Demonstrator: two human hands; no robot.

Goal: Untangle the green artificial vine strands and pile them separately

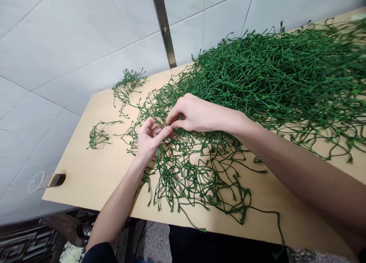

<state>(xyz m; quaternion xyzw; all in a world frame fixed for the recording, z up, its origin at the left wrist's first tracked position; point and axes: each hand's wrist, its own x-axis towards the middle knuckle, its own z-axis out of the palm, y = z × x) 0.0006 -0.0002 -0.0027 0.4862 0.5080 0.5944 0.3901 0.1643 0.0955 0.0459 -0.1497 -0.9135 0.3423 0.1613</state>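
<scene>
A green artificial sprig (185,171) was pinched by the closed fingertips of the left hand (148,139) and right hand (200,114), seemingly to hold it clear of the stem pile (286,64)

Pale wooden tabletop (94,171) under the left hand (148,139); glossy white tiles (57,45) beyond it, dark carved wooden furniture (25,240) below-left.

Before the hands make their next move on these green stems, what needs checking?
1. Left hand and right hand both pinch the loose stem tangle: ok.
2. Pinched spot in view: fingers cover it, cannot tell.
3. Tangle separate from the big pile: strands overlap, not ok.
4. Small sprigs lie apart at the left: ok.
5. Clear cup fully on the table: juts past its edge, not ok.
</scene>
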